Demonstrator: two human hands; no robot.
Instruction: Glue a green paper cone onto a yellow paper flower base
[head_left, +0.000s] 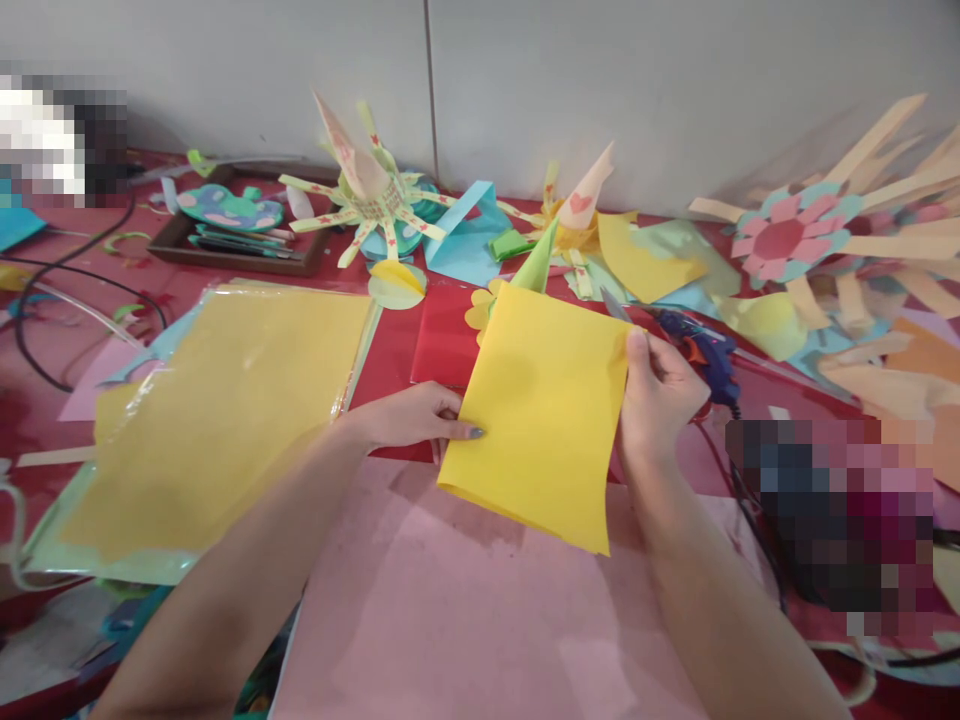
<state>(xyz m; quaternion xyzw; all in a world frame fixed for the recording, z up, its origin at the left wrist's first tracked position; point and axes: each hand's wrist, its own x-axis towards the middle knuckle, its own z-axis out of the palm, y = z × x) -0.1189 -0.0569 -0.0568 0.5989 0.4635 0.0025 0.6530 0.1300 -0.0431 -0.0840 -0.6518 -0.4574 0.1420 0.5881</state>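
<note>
A folded sheet of yellow paper is held up between both hands, tilted, above a pink board. My left hand pinches its left edge, thumb on the front and fingers behind. At the upper right corner, my right hand grips the sheet between thumb and fingers. Part of a yellow paper flower and a green paper cone show behind the sheet's top edge. A red card lies behind it, partly covered.
Left lies a plastic sleeve of yellow paper. Farther back are a brown tray with pens, paper-strip crafts and a blue folded paper. A dark blue glue gun and paper scraps lie at the right, near cables.
</note>
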